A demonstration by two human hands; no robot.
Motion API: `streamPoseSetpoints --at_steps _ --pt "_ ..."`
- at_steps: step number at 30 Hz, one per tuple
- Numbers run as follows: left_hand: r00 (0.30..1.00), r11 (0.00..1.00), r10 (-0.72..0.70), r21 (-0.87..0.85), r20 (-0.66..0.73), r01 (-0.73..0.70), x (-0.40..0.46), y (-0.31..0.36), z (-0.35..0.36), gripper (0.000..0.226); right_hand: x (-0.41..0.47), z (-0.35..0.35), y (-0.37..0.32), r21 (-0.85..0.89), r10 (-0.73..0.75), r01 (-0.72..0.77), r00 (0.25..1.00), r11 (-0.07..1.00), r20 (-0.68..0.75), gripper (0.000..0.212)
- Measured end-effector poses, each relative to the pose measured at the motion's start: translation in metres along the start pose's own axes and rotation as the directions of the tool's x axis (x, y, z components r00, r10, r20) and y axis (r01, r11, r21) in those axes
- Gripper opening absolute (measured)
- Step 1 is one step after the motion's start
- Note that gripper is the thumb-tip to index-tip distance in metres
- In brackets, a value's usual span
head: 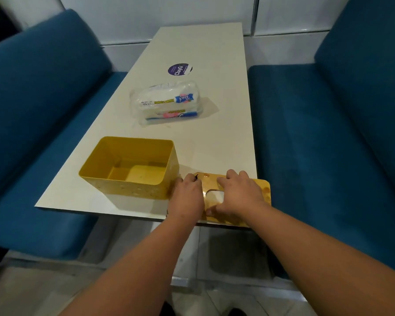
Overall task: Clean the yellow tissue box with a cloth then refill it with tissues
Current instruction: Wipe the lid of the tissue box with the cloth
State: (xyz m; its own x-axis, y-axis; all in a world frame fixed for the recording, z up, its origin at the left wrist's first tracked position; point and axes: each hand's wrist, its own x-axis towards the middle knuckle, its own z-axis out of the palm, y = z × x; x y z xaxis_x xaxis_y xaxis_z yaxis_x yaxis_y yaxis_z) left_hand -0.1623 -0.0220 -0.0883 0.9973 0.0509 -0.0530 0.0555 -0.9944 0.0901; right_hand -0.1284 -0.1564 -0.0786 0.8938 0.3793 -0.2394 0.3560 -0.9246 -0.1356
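The yellow tissue box [132,169] stands open and empty near the table's front edge, its outer front wall spotted with stains. Its flat yellow lid [263,190], with an oval slot [214,197], lies to the right of the box at the table's front right corner and is stained too. My left hand [187,197] rests on the lid's left end, beside the box. My right hand [237,195] lies spread over the middle of the lid, fingers at the slot. Two stacked clear packs of paper towels [169,103] lie farther back on the table. No cloth is in view.
The long white table [214,142] has a round purple sticker [179,69] beyond the packs. Blue upholstered benches [43,106] [328,133] flank it left and right. A white wall closes the far end. Grey floor shows below the front edge.
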Motion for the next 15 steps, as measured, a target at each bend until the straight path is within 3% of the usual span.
streamPoseSetpoints --at_steps 7,15 --pt "0.991 0.987 0.135 -0.087 0.001 -0.134 -0.038 -0.018 0.010 0.047 -0.002 0.001 0.001 0.027 0.001 0.000 1.000 1.000 -0.027 0.089" --pt "0.976 0.972 0.220 -0.084 0.013 -0.218 -0.030 -0.022 0.002 0.046 -0.002 0.001 0.005 0.063 0.016 -0.015 1.000 0.998 -0.016 0.079"
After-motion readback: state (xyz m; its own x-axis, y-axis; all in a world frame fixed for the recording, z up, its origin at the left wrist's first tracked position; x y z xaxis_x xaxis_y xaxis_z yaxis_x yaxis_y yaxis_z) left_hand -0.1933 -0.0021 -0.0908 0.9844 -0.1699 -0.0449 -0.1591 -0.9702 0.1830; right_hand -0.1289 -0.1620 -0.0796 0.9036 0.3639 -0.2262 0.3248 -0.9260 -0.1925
